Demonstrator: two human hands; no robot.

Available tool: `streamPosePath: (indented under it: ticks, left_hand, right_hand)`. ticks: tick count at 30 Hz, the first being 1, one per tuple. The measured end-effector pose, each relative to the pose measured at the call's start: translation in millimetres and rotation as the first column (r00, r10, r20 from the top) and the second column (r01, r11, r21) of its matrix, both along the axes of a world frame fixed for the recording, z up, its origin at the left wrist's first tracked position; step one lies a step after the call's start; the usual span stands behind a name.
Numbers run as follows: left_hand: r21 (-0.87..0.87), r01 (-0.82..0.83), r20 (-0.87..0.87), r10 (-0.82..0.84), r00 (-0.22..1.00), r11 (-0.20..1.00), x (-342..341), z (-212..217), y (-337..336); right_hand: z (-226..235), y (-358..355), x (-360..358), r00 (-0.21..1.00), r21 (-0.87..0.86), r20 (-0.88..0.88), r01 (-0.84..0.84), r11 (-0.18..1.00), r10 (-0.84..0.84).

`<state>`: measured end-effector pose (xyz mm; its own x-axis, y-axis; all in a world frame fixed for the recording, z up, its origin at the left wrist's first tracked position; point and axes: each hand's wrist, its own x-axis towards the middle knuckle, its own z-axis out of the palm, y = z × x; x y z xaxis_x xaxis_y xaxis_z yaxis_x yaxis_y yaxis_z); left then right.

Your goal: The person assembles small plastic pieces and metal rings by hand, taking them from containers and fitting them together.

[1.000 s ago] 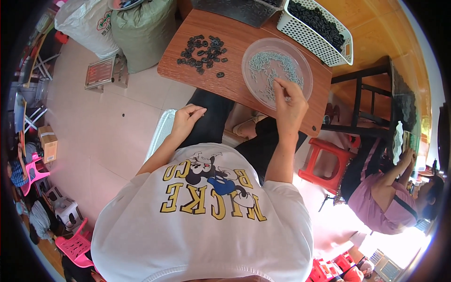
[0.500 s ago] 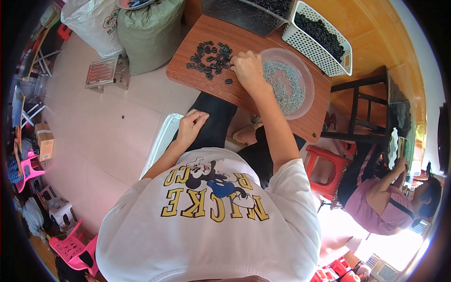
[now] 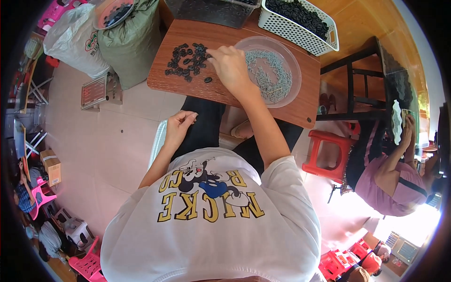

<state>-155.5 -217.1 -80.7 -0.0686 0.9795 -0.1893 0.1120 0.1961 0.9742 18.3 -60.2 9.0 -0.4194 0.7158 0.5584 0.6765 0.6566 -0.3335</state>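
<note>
My right hand [image 3: 230, 68] is over the wooden tabletop, between a scatter of small black plastic pieces [image 3: 188, 61] and a round clear tub of small silvery screws [image 3: 270, 58]. Its bent fingertips meet at the right edge of the black pieces; whatever they pinch is hidden. One black oval piece [image 3: 207, 80] lies apart, nearer to me. Above my dark-trousered thigh is my left hand [image 3: 178, 128], thumb and fingers drawn together, and I cannot make out anything between them.
A white perforated basket [image 3: 300, 40] of black pieces and a dark clear bin [image 3: 206, 16] stand along the table's far side. Full sacks [image 3: 129, 51] and a low stool [image 3: 95, 92] are to the left. A person in pink [image 3: 390, 183] sits at right near a red stool [image 3: 327, 155].
The whole view has shifted, with the table now farther up and left. My right hand stays by the black pieces, its fingers slightly turned; my left hand keeps its place above my thigh.
</note>
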Motion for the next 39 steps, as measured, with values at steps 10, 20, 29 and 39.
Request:
streamPosePath:
  ticks: [10,20,29,39]
  left_hand:
    - [0.394,0.300,-0.322,-0.176,0.930,0.868,60,112,98]
    - [0.322,0.783,-0.807,-0.277,0.521,0.532,154,87,214]
    - [0.233,0.808,-0.818,-0.339,0.464,0.541,168,72,225]
    - [0.350,0.811,-0.851,-0.202,0.484,0.469,167,69,217]
  right_hand:
    - [15,-126,93,0.346,-0.551,-0.834,-0.565,0.614,-0.430]
    - [-41,-183,132,0.040,-0.485,-0.799,-0.633,0.603,-0.600]
    - [-56,-194,153,0.033,-0.539,-0.804,-0.465,0.703,-0.594]
    - [-52,-181,147,-0.224,-0.302,-0.768,-0.700,0.647,-0.601]
